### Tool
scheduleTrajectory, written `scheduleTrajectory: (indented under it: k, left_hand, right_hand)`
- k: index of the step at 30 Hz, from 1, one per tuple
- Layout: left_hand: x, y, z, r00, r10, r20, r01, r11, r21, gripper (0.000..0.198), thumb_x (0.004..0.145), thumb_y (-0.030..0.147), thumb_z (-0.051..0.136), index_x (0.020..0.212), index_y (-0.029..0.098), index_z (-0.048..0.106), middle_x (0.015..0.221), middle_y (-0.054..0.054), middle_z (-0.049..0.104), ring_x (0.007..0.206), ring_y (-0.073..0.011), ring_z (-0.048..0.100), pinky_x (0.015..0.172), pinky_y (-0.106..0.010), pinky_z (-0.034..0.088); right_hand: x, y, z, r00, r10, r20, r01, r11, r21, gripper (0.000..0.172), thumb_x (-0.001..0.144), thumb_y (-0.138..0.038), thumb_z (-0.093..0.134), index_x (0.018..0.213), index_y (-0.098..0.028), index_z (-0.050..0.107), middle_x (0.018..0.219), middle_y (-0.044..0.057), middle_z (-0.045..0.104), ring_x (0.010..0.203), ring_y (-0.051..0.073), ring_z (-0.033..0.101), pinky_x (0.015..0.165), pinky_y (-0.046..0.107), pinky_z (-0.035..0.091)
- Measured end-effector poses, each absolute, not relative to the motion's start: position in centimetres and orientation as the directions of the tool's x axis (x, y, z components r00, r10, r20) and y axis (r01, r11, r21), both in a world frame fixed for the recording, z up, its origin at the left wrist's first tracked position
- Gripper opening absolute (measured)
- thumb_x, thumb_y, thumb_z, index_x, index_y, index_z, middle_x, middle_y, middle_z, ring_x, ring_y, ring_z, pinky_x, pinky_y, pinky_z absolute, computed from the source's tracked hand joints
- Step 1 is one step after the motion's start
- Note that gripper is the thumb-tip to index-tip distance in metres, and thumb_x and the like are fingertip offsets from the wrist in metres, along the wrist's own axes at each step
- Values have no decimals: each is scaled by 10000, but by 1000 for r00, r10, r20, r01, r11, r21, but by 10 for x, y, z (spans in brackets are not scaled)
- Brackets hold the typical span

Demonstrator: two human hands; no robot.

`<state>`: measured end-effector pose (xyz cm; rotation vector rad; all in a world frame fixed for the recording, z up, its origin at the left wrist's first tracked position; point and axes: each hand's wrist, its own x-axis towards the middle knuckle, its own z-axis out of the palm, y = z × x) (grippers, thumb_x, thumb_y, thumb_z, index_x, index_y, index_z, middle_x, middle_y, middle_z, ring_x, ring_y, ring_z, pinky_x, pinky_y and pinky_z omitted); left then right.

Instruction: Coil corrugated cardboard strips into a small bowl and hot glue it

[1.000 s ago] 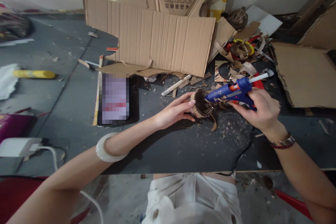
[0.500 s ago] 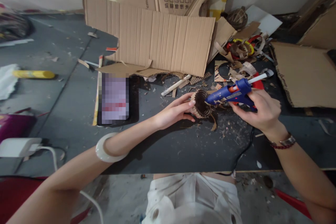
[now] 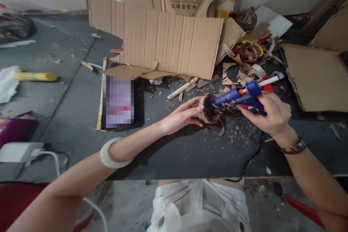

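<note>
Rolled corrugated cardboard ring [image 3: 210, 109] at center frame, over the dark surface [image 3: 187, 156]. Left hand [image 3: 181, 116] holds it, fingertips on its left side. Right hand [image 3: 272, 113] grips a blue hot glue gun [image 3: 239, 96], nozzle right at the ring's opening. Black cord [image 3: 254, 159] runs down from lower right of the ring. Cardboard scraps [image 3: 246, 74] upper right; flattened cardboard sheet [image 3: 168, 43] upper center.

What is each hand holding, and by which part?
The right hand holds a blue glue gun by its grip; the left hand holds a rolled cardboard ring at its rim.
</note>
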<state>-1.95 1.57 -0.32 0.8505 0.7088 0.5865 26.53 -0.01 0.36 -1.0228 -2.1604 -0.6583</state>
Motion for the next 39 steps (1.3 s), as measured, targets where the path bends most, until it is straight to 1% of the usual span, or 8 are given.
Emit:
scheduleTrajectory:
  k: [8, 13, 17, 20, 28, 35, 39]
  left_hand:
    - [-19, 16, -2, 636, 706, -312, -174, 524, 834, 527, 805, 411, 667, 1268, 224, 500, 983, -52, 602, 808, -138, 595, 696, -262, 531]
    - [-19, 16, -2, 629, 709, -320, -178, 531, 828, 520, 805, 403, 664, 1257, 216, 488, 948, -43, 607, 801, -144, 603, 698, -275, 520]
    - [-19, 16, -2, 630, 707, -320, -171, 528, 832, 502, 805, 404, 664, 1243, 222, 497, 967, -47, 605, 794, -138, 598, 696, -267, 519]
    - [-19, 16, -1, 632, 705, -321, -164, 527, 834, 505, 807, 409, 662, 1247, 218, 503, 975, -46, 601, 800, -139, 592, 699, -272, 520]
    - [-19, 16, -2, 631, 710, -313, -172, 521, 836, 494, 801, 409, 670, 1234, 233, 509, 956, -32, 591, 785, -133, 590, 687, -270, 525]
    - [-19, 16, -2, 621, 712, -328, -172, 532, 829, 521, 789, 409, 686, 1241, 224, 505, 952, -38, 585, 801, -136, 582, 689, -267, 528]
    - [-19, 16, -1, 620, 712, -329, -181, 538, 824, 507, 791, 395, 687, 1233, 224, 505, 971, -39, 586, 809, -137, 589, 683, -262, 531]
  right_hand:
    - [264, -1, 5, -480, 452, 752, 796, 585, 157, 599, 701, -311, 763, 1226, -151, 525, 906, 81, 716, 735, 193, 686, 651, 274, 572]
    - [264, 0, 5, -474, 457, 753, 804, 574, 157, 618, 709, -296, 764, 1252, -146, 509, 930, 98, 716, 785, 206, 691, 674, 284, 575]
    - [265, 1, 5, -463, 449, 764, 808, 568, 155, 584, 723, -317, 740, 1244, -173, 519, 920, 66, 715, 757, 185, 686, 646, 279, 575]
    - [265, 0, 5, -467, 441, 766, 799, 582, 152, 571, 712, -317, 741, 1223, -165, 536, 928, 68, 719, 750, 186, 689, 645, 276, 577]
    - [263, 0, 7, -479, 448, 755, 801, 574, 167, 636, 690, -286, 777, 1249, -132, 514, 910, 101, 718, 770, 208, 693, 666, 282, 580]
    - [266, 0, 7, -487, 446, 751, 793, 586, 167, 556, 706, -301, 747, 1202, -144, 549, 915, 85, 720, 733, 198, 691, 638, 283, 575]
    - [266, 0, 7, -488, 461, 741, 801, 574, 170, 596, 697, -281, 762, 1228, -136, 534, 898, 89, 717, 735, 199, 688, 638, 278, 564]
